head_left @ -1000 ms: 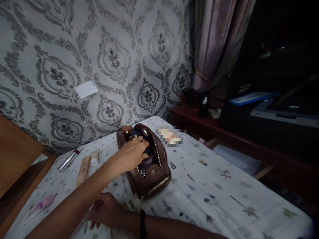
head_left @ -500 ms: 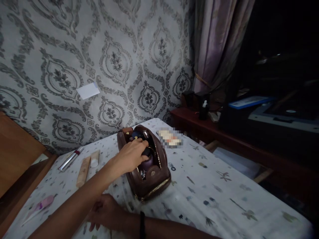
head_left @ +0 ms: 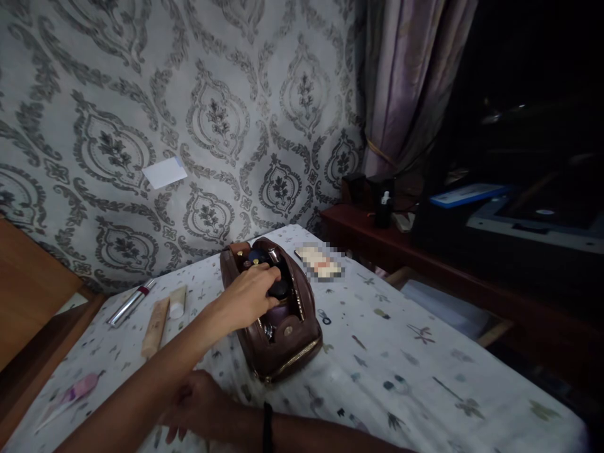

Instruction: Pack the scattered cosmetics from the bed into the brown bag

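Note:
A brown leather handbag [head_left: 302,343] stands unzipped on the patterned cloth, its gold zip teeth showing along the opening. My left hand [head_left: 252,292] reaches inside from the left, thumb and fingers closed around a dark, rounded object [head_left: 279,288]. What kind of thing it is, I cannot make out. Purple and silvery items lie partly hidden below the hand, and a metallic-capped tube [head_left: 274,254] sticks up beyond it. My right hand [head_left: 201,406], a black band at its wrist, rests low under my left forearm. Its fingers are loosely bent and apart, with no object visible in them.
Left on the cloth lie a silver tube [head_left: 129,305], a beige tube [head_left: 155,330], a shorter cream tube [head_left: 177,303] and a pink item [head_left: 83,386]. A blurred-out phone-shaped object [head_left: 319,262] lies right of the bag. An open drawer [head_left: 443,308] borders the right edge.
My left hand stays in the bag, and more of the dark rounded object shows by its fingers; the purple item is less visible. The view shifts slightly; my right hand barely moves.

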{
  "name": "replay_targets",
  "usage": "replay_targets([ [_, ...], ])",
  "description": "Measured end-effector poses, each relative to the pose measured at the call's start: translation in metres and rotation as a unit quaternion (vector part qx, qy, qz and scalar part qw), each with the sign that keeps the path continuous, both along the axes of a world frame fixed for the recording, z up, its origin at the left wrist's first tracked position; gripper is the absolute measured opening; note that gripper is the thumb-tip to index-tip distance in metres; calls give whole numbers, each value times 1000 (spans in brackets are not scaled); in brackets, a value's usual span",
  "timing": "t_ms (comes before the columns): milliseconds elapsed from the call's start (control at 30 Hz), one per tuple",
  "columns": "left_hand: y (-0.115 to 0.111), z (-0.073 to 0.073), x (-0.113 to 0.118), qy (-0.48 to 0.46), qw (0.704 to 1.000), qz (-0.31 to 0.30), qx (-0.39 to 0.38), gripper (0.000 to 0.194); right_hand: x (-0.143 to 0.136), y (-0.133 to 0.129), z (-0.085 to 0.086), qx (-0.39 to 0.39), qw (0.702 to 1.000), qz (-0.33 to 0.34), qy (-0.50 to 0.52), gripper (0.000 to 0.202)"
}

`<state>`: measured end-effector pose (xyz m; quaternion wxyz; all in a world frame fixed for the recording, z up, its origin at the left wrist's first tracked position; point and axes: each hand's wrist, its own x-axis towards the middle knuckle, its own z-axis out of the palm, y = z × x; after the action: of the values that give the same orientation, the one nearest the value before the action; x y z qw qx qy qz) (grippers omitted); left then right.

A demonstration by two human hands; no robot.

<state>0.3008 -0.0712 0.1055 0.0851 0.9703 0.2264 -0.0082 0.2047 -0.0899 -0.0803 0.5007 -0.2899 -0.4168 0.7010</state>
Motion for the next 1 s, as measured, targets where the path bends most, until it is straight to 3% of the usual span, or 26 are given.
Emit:
replay_targets([
  [167,2,0,-3,-23,1000,-6,-2,29,-2,3,-4,-18,1000,2,6,56],
  [333,5,5,-13,-127,991,-24,25,11,0,1,-2,-9,1000,5,2,55],
  [533,1,7,-53,-223,972,68,36,17,0,-2,-1,9,1000,-23,12,59],
  [633,9,-9,-82,-199,970,126,57,26,0,1,-6,12,999,-49,-10,60],
  [800,40,-58,-138,-162,964,204,58,39,5,-2,-6,39,995,-73,-59,66],
  [867,54,-77,-165,-166,954,245,41,32,9,-6,1,40,993,-73,-80,65],
  [933,69,-91,-193,-185,944,273,23,12,12,-9,7,41,990,-94,-93,64],
  [1000,83,-101,-221,-198,929,312,21,11,14,-9,12,29,991,-102,-85,57],
])
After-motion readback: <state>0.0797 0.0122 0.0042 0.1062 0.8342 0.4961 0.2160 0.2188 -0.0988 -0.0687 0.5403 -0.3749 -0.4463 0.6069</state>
